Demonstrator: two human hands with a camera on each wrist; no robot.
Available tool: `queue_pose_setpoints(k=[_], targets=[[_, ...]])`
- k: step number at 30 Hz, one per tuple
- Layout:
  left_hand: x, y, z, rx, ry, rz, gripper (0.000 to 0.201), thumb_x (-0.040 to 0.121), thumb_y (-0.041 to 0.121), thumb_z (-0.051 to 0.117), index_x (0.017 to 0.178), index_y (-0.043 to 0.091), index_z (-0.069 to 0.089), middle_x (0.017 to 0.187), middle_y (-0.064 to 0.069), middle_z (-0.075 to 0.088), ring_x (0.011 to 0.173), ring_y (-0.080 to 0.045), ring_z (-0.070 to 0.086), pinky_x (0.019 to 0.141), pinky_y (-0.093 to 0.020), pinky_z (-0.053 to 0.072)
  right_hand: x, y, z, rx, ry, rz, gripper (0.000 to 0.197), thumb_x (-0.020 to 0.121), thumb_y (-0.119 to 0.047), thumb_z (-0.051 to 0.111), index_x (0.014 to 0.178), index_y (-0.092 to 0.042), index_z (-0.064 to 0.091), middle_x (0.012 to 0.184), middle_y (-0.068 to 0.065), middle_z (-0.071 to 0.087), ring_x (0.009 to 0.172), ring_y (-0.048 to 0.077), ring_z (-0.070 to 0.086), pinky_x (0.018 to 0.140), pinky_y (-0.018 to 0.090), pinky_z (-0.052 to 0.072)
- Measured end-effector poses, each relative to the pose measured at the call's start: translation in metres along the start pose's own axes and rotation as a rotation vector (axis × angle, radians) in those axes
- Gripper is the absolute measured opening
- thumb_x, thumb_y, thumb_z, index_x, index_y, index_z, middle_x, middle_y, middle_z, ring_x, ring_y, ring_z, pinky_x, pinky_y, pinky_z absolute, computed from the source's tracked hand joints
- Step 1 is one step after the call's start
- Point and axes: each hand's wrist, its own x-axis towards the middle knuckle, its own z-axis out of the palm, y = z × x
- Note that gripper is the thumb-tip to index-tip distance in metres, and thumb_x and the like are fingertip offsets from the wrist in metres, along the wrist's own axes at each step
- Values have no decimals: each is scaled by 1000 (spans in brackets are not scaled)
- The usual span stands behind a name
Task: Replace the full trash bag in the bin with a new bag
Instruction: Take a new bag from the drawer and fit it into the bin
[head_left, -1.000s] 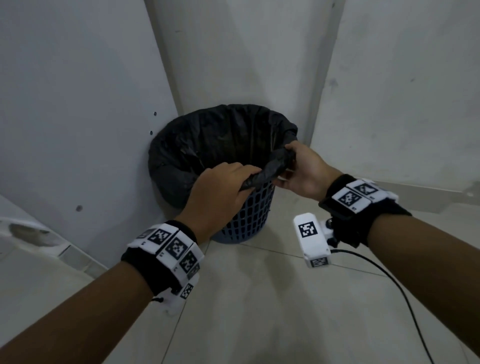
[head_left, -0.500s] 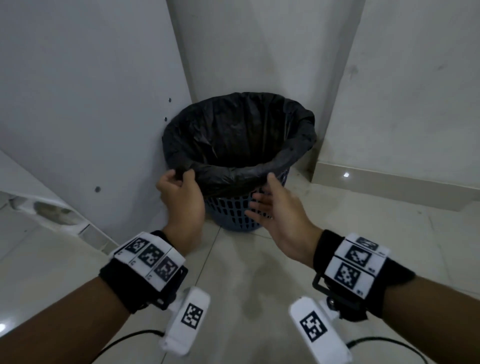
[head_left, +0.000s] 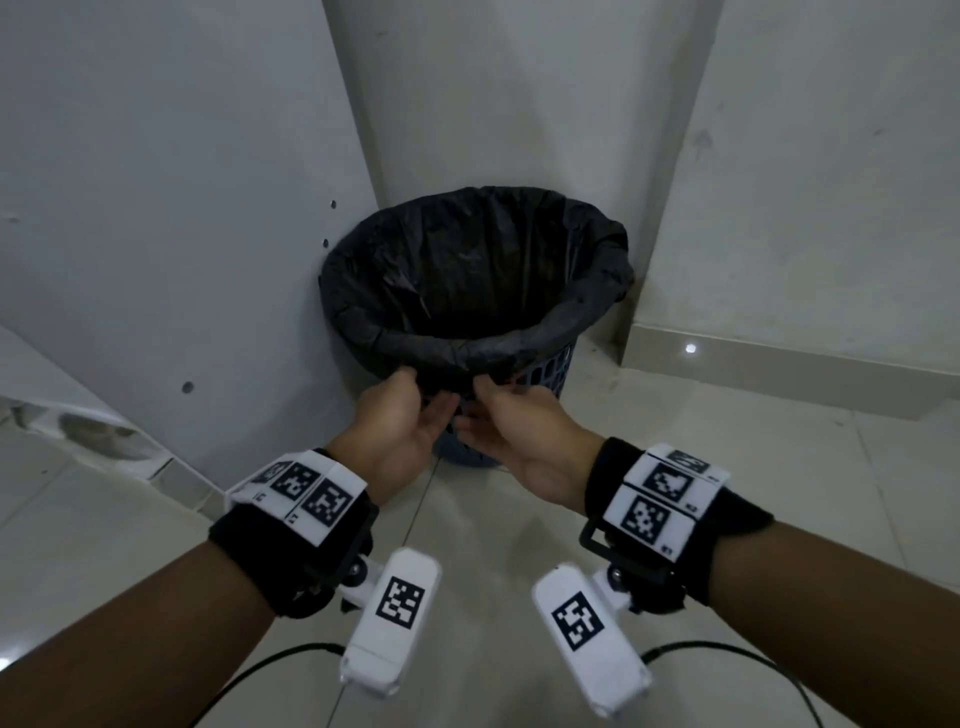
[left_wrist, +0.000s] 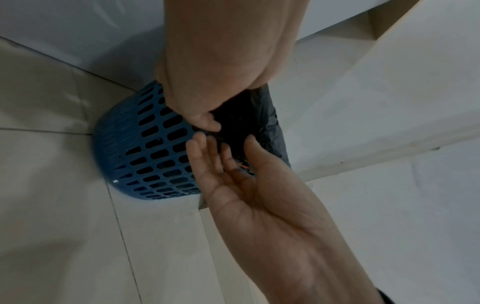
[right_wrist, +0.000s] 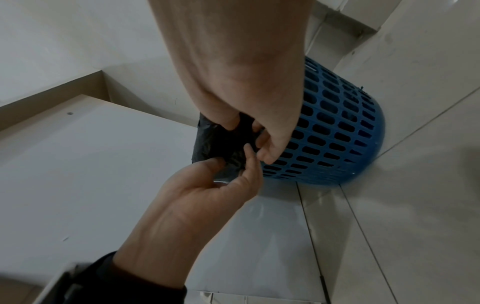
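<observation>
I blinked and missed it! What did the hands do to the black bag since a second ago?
Both hands let go of the bag's top edge and came down together at the bin's near side. The left hand and right hand now pinch the black bag's overhang there. The blue bin stays in its corner, bag still over the rim.

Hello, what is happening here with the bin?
A person is fitting a black bag into a blue bin that stands in a wall corner. The bag already lines the bin and folds over its rim. At the near rim, the left hand and the right hand pinch the bag's loose edge.
</observation>
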Motion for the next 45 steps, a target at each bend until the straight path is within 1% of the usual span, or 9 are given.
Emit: queue_pose_setpoints(k=[4,9,14,22,28,36,39,42,45], targets=[[8,1,-3,-17,-33,-34,32,103,15,51,133,5,57,130,-11,61,94,-18,64,58,-24,58,3,-1,3,75,42,-50,13,104,-15,48,104,-8,58,85,6,65,72,14,66,80,29,58],[10,1,-4,6,-94,-90,26,102,17,54,124,7,62,105,-8,69,94,-15,66,61,-25,57,1,-1,2,163,-16,-82,23,106,-17,43,126,-10,52,99,8,62,82,16,65,82,30,60],[7,-1,-2,-23,-63,-57,27,101,8,54,126,-1,59,97,-9,67,83,-12,66,56,-18,56,-6,-1,1,190,-70,-109,21,107,-9,35,110,-18,54,94,5,63,83,17,66,81,32,60],[-12,5,3,-70,-154,23,17,100,1,52,111,8,64,91,-3,67,82,-11,62,78,-23,56,3,-13,-2,265,6,-161,27,104,1,39,125,-6,54,90,5,63,81,16,63,88,35,58],[-20,7,6,-100,-159,-17,10,96,8,53,99,6,62,88,-5,58,76,-15,58,78,-28,56,3,-14,-6,295,-9,-162,31,102,5,39,122,-10,57,99,7,65,83,17,63,91,37,58],[-24,11,5,-231,-149,39,31,100,38,51,115,13,62,92,-9,67,82,-20,65,77,-31,56,5,-8,-8,322,144,-196,21,98,-11,58,113,4,60,90,13,69,80,19,70,82,31,62],[-25,12,6,-228,-148,49,29,103,39,49,106,14,63,91,-8,66,81,-18,63,77,-29,56,5,-9,-10,366,185,-231,24,100,-10,53,119,4,59,98,17,70,88,24,72,75,27,62],[-24,12,7,-217,-138,54,28,104,37,48,110,14,62,95,-7,65,84,-18,63,77,-29,57,-2,-17,-7,444,149,-224,29,103,-21,43,114,-3,63,107,18,71,99,26,70,82,29,60],[-25,13,9,-209,-134,52,23,107,30,45,105,15,61,96,-7,63,84,-18,61,78,-29,56,-6,-23,-2,460,126,-257,30,99,-36,54,112,-11,65,107,12,74,99,21,72,85,28,59]])
